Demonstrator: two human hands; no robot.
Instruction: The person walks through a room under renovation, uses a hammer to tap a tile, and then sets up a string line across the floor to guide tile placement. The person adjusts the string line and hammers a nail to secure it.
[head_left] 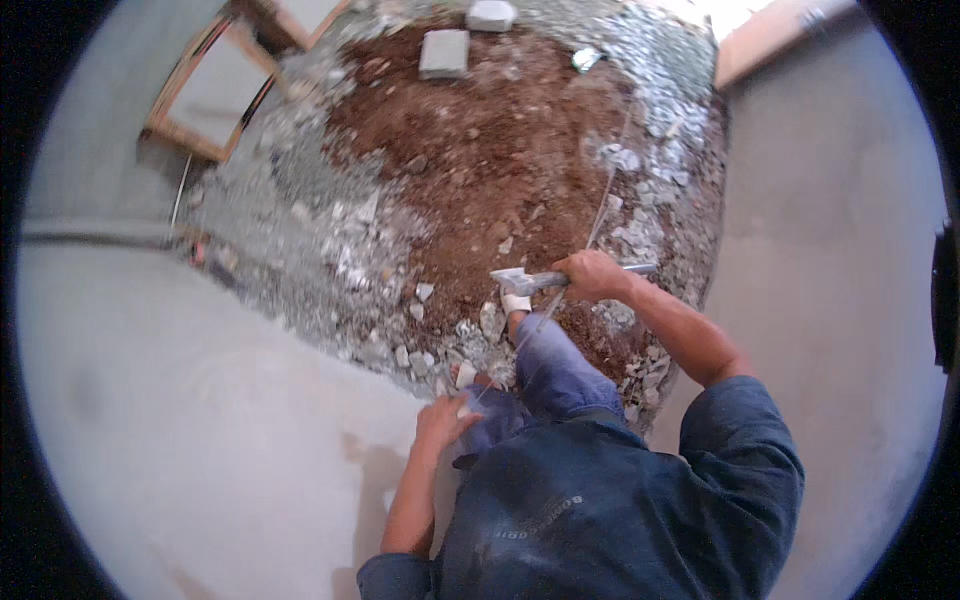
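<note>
My right hand [595, 274] is closed around the handle of a grey hammer-like tool [535, 282], held level in front of my thigh. Its pale, wedge-shaped head points left; blur hides the exact kind. Low beside my left knee, my left hand [443, 424] has its fingers closed on a thin string [543, 318]. From there the string runs slanting up past my right hand toward the rubble at the far right. Something small and pale shows at the left fingertips, too unclear to name.
Reddish-brown soil [490, 170] covers the middle of the ground, with broken rubble [345, 240] around it. Farther off lie two pale blocks [444, 53]. A wood-framed panel [215, 95] is at the upper left. Grey walls [810, 240] rise on both sides.
</note>
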